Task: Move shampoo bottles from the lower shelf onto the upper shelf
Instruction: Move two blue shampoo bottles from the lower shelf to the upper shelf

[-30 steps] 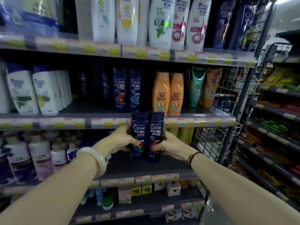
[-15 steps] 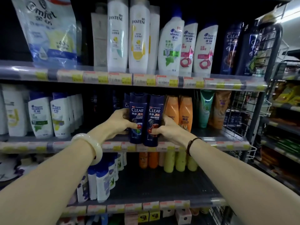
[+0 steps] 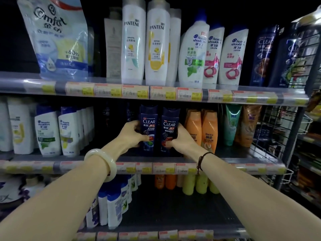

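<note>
Placement step, frame centre. Left CLEAR bottle (image 3: 149,126) is gripped by curled fingers of left hand (image 3: 132,134), right CLEAR bottle (image 3: 171,129) by right hand (image 3: 181,139), both upright over the middle shelf (image 3: 243,153). Bases should be seated flat before release (orange bottles (image 3: 202,129) crowd the right side).

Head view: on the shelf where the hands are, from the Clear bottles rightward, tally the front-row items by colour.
dark blue Clear bottles: 2, one gripped by the left hand, one by the right hand
orange bottles: 2
green tube: 1
brown tube: 1
Total: 6
</note>
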